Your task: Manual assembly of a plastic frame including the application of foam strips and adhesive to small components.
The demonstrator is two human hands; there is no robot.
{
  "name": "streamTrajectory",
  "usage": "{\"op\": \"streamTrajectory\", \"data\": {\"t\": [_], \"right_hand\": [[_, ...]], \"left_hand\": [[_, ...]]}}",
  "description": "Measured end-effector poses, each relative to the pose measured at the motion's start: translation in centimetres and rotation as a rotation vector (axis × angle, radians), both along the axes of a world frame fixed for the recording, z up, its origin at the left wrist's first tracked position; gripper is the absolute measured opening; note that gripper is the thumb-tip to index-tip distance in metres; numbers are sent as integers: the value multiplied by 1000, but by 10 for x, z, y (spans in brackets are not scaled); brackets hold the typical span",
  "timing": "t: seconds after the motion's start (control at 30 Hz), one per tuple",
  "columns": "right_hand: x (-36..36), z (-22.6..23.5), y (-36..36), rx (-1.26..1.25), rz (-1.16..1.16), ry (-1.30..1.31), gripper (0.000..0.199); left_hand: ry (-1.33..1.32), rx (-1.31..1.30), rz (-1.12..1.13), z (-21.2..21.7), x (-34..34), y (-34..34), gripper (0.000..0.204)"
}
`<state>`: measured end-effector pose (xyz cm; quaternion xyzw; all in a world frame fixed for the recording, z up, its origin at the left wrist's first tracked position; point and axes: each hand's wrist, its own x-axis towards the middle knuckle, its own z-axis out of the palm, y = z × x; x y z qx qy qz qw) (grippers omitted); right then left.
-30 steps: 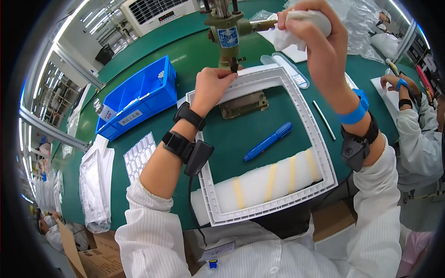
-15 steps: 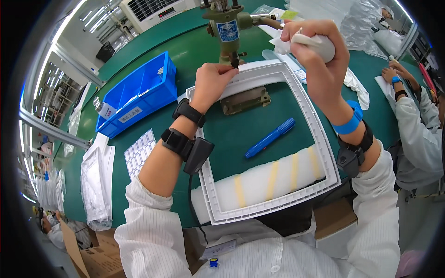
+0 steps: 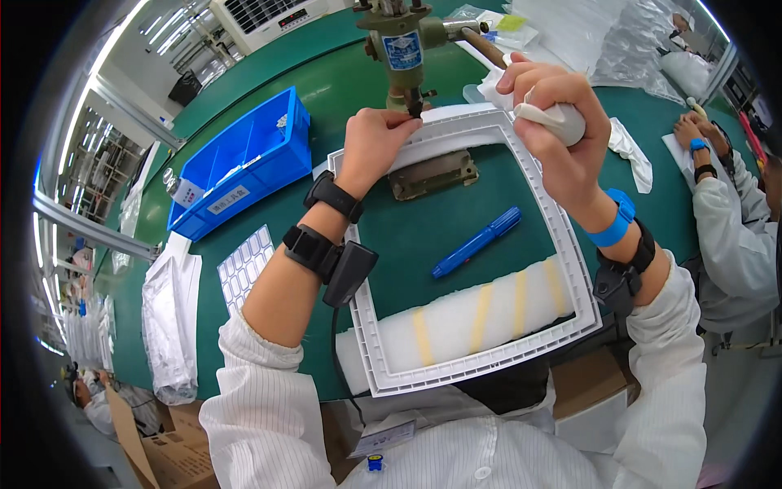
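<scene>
The right hand [image 3: 580, 151] is clenched around a white-wrapped knob [image 3: 564, 122] at the end of a press lever, the thumb folded over the wrapping. The left hand [image 3: 376, 143] has thumb and forefinger brought together by the press tip; I cannot tell whether something small is pinched between them.

Below both hands runs a green workbench [image 3: 407, 277]. The white plastic frame [image 3: 489, 361], rectangular with rounded corners and a ribbed edge, lies on it, its far bar under the tip of the olive-green hand press [image 3: 403, 53] and its near bar beside a white padding roll [image 3: 456, 322] banded with yellow strips. To the left stands a blue divided bin [image 3: 277, 167], tilted in view and well apart from the frame. Nearer the person, a clear plastic bag [image 3: 171, 326] lies on the bench, with a sheet of blank-looking labels [image 3: 247, 265] between it and the left forearm. Inside the frame's opening are a worn metal block [image 3: 433, 175], near the far bar, and, smallest, a capped blue marker [image 3: 478, 243], lying diagonally.
</scene>
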<state>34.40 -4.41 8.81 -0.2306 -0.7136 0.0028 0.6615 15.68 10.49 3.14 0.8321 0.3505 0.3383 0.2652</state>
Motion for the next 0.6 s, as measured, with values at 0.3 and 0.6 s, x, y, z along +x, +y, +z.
{"op": "streamTrajectory", "data": {"t": [0.3, 0.6], "right_hand": [[3, -10, -7, -47, -62, -123, 16], [1, -12, -9, -53, -89, -125, 14]], "left_hand": [[17, -18, 12, 1, -1, -2, 26], [-1, -12, 7, 1, -1, -1, 26]]}}
